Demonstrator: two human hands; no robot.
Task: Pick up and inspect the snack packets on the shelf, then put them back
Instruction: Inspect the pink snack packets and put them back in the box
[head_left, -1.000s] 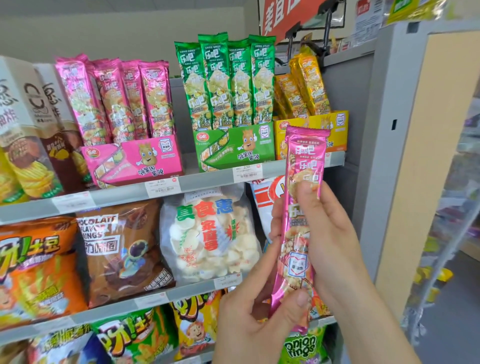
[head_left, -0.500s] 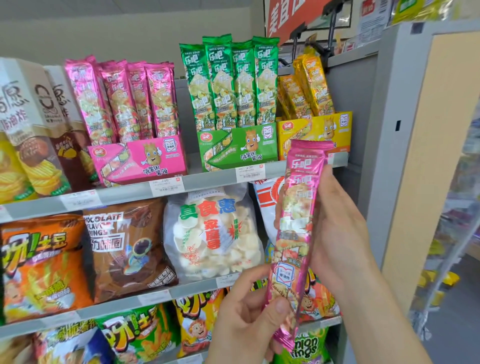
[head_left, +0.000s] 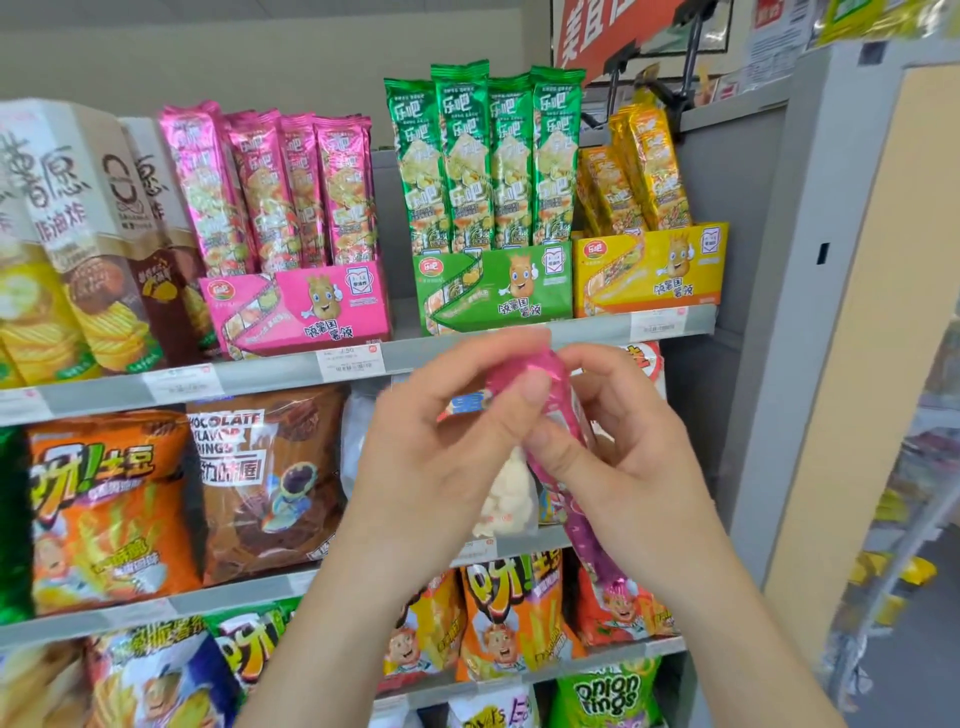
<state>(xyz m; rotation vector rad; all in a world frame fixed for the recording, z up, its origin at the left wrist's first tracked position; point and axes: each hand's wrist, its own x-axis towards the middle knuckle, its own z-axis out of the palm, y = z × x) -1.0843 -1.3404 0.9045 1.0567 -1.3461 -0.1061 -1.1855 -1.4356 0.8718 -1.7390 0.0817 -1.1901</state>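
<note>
The pink snack packet is off the shelf, held in the air between both hands in front of the rail of the upper tier. It slants from its blurred top end, up near the rail, down and to the right. The left hand pinches the upper part, thumb on the near face and fingers curled behind. The right hand grips it just beside the left, fingers bent round the far side and thumb across the middle; the lower end sticks out below this palm. Up and to the left stands the pink display box with matching packets upright in it.
</note>
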